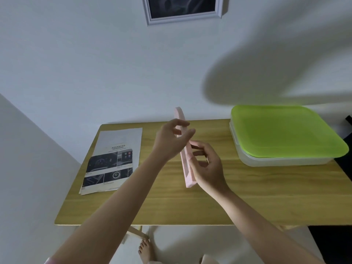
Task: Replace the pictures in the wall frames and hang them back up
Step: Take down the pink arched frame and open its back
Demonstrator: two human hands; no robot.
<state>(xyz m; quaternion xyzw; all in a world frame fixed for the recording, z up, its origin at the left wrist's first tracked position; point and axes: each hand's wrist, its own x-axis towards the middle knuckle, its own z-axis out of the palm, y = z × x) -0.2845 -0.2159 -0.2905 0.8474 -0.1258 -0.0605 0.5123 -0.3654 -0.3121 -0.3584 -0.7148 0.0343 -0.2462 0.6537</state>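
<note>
A pink picture frame (185, 159) is held edge-on above the wooden table (171, 206), standing nearly upright. My left hand (171, 140) pinches its upper part from the left. My right hand (207, 166) grips its lower right side, fingers curled round the edge. A printed sheet with car-interior pictures (112, 161) lies flat on the table's left part. A white frame with a dark picture (182, 8) hangs on the wall above.
A clear plastic box with a green lid (285, 136) stands at the table's back right. The table stands against the white wall, with a corner wall at the left. My bare foot (145, 252) is on the floor under the table's front edge.
</note>
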